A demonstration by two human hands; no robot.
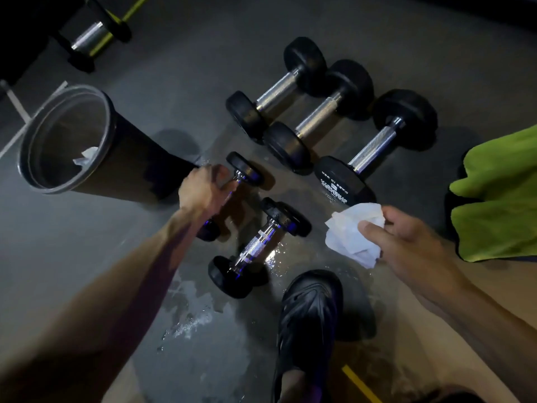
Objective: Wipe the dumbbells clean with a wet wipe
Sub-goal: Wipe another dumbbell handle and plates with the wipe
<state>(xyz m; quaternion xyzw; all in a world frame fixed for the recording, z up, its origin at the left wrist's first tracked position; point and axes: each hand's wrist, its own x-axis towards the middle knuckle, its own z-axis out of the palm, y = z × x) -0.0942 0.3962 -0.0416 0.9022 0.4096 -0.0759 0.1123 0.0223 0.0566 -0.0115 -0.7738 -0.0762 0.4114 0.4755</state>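
Five black dumbbells with chrome handles lie on the dark gym floor. My left hand [203, 190] grips the handle of a small dumbbell [245, 170] near the bin. A second small dumbbell [257, 248] lies just right of it, untouched. Three larger dumbbells lie further back: one [279, 88], one [318, 114] and the biggest [374, 146]. My right hand [406, 242] holds a crumpled white wet wipe [351, 234] above the floor, right of the small dumbbells and just below the biggest one's near end.
A black waste bin [122, 158] stands at the left with a used wipe [85, 156] inside. Water is spilled on the floor [191, 318] near my black shoe [311, 315]. A green cloth [497, 199] lies at the right. A weight rack [90, 36] stands at the far left.
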